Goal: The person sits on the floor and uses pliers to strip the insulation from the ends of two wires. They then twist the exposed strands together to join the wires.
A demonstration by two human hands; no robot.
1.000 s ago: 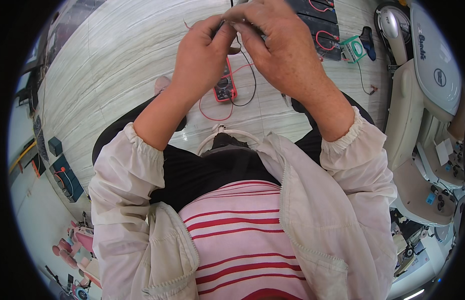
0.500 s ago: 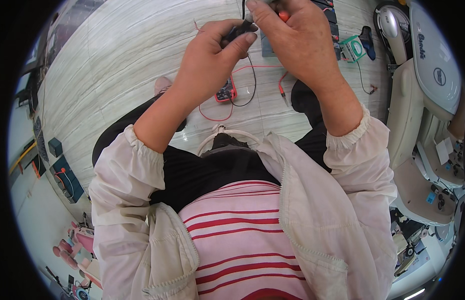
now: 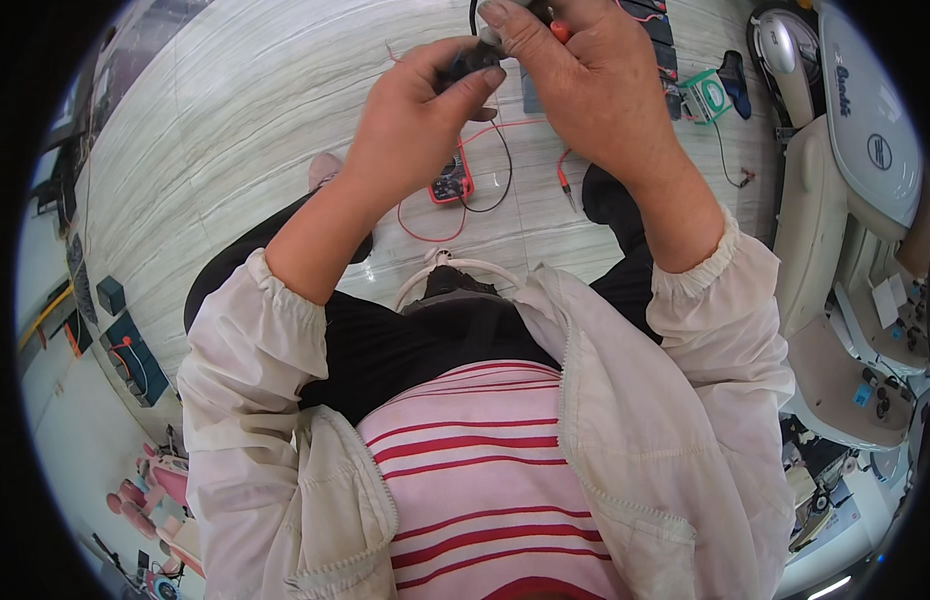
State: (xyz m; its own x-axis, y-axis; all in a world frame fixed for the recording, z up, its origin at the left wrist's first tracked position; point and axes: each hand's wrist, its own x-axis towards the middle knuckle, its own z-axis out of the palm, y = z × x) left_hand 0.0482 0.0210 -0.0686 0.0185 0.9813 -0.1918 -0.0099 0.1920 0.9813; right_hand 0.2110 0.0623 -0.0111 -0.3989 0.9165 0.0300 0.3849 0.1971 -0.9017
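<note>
At the upper edge, my left hand [image 3: 415, 115] pinches a small black connector-like piece [image 3: 473, 60] between thumb and fingers. My right hand [image 3: 600, 95] is closed beside it, thumb against a small greyish part at the black piece's end. A red-orange tip [image 3: 560, 31] shows between the right fingers; the rest of what it belongs to is hidden or cut off by the frame. A thin black cable rises from between the hands. Below them, a red-framed multimeter [image 3: 450, 185] lies on the floor with red and black leads. One red test probe [image 3: 565, 182] rests near my right foot.
Dark battery-like blocks [image 3: 661, 45] stand behind my right hand, with a green and white box [image 3: 707, 97] to their right. A pale scooter-like vehicle [image 3: 870, 120] fills the right side. Dark boxes [image 3: 135, 358] lie at far left on the marble-patterned floor [image 3: 255, 120].
Both hands have shifted slightly left, with the black piece turned a little between them. The red lead behind them has moved slightly. The multimeter stays in place.
</note>
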